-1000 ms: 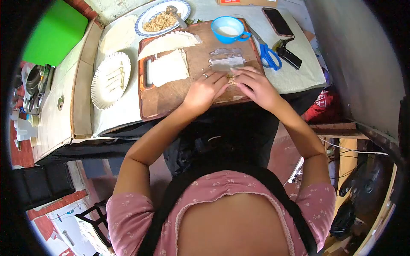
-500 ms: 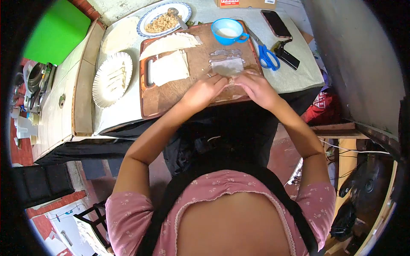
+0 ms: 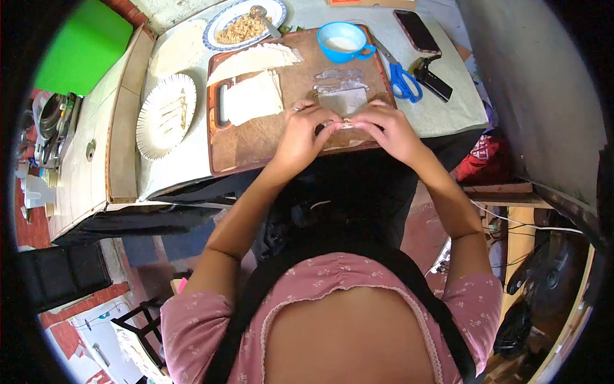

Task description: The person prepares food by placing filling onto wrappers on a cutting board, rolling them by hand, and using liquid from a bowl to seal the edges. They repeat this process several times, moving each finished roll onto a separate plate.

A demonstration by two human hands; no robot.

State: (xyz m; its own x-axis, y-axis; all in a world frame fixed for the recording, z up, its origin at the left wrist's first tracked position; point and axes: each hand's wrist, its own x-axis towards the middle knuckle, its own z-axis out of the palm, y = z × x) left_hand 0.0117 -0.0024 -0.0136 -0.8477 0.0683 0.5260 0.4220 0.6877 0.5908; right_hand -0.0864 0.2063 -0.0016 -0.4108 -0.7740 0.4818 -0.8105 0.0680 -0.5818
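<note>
Both hands meet at the front edge of the wooden cutting board (image 3: 256, 141). My left hand (image 3: 304, 132) and my right hand (image 3: 389, 130) pinch a wrapper (image 3: 342, 102) with a little filling at its near edge. The wrapper lies flat beyond my fingertips. On the board's left are a stack of square wrappers (image 3: 254, 98) and a strip of cut wrapper (image 3: 256, 61). A blue cup (image 3: 341, 43) with white liquid stands at the back right of the board. Blue scissors (image 3: 404, 84) rest beside the board's right edge.
Left of the board is a white fluted plate (image 3: 167, 116) with several thin rolls. Behind it sits a patterned plate (image 3: 214, 40) with crumbly filling and a spoon (image 3: 263, 18). A phone (image 3: 417, 32) and a black object (image 3: 433, 80) lie at the right. A green container (image 3: 89, 48) stands far left.
My hands have shifted slightly, with my left wrist more upright and the fingers curled more around the wrapper's near edge. The view has moved a little.
</note>
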